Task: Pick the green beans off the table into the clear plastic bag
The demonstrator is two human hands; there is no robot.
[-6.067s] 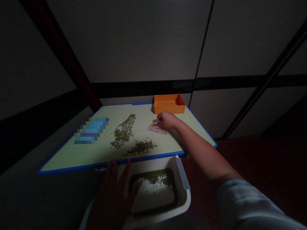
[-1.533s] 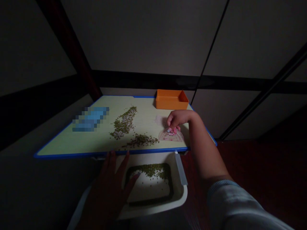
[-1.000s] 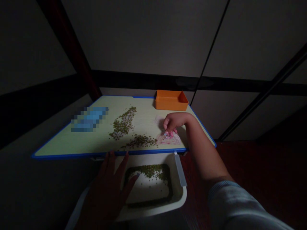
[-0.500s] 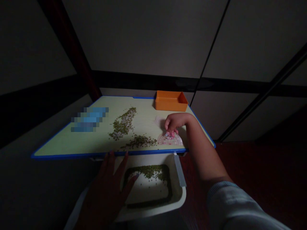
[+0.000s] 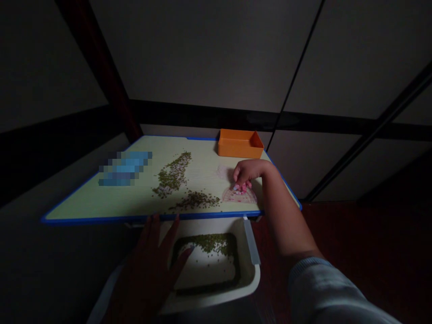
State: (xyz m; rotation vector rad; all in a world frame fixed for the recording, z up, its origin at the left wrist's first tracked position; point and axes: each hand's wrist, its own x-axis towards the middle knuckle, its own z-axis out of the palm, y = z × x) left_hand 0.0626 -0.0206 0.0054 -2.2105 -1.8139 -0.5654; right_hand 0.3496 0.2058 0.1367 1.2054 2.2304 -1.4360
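My right hand (image 5: pixel 248 173) is closed in a pinch around a small pink thing (image 5: pixel 241 188) just above a clear pink protractor (image 5: pixel 239 196), at the right of the pale board. My left hand (image 5: pixel 155 256) spreads its fingers, with the fingertips at the board's blue front edge and the thumb over the white bin (image 5: pixel 249 281). Green beans (image 5: pixel 173 173) lie in a long patch left of the middle. A darker pile of beans (image 5: pixel 199 199) is near the front edge. More green beans (image 5: pixel 212 243) lie in the bin.
An orange open box (image 5: pixel 239 146) stands at the board's back right corner. A blurred blue object (image 5: pixel 126 168) is on the left of the board (image 5: pixel 101 202). Cabinet panels (image 5: pixel 209 54) rise behind the board.
My right hand has risen very slightly with the pink thing, and the protractor looks flatter on the board. The whole view has shifted a little. My left hand keeps its spread pose.
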